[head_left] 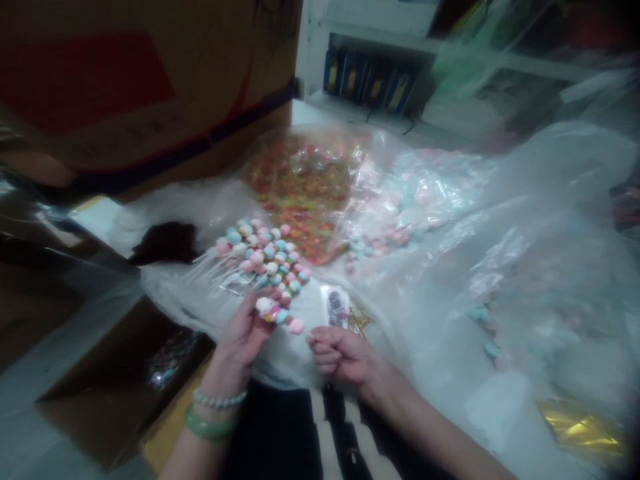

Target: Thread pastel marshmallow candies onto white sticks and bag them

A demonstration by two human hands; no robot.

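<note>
My left hand (250,330) is closed round a short row of soft pastel balls (273,311) in white, pink and blue, with a pink ball at its right end. They look like marshmallows, but blur hides the exact kind. Just right of that pink ball, my right hand (340,355) is closed in a pinch; what it grips, if anything, is too small to make out. Behind my left hand lies a pile of pastel ball skewers (265,257) with thin white sticks pointing left. A small printed clear packet (335,307) lies just beyond my right fingers.
Behind the pile is a clear bag of orange and green pieces (305,180). Large clear bags of pastel balls (425,187) spread to the right. A big cardboard box (150,80) stands back left, an open carton (125,380) lower left. Gold foil (580,427) lies lower right.
</note>
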